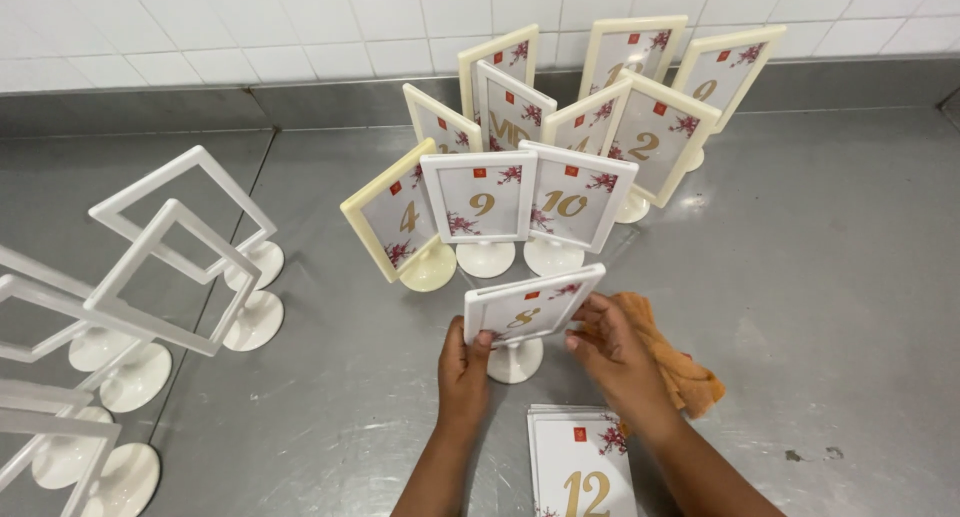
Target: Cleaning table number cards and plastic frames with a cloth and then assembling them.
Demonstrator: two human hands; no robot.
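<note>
We see the left hand (463, 369) pinching the lower left corner of a white framed number sign (533, 306), while the right hand (612, 354) grips its right edge, an orange cloth (680, 362) bunched beneath its palm. Loose number cards (580, 462) lie just below both hands on the steel counter (830, 277).

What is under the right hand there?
An orange cloth lies bunched under the right hand, sticking out past it on the steel table. How far the cloth runs beneath the palm is covered.
</note>
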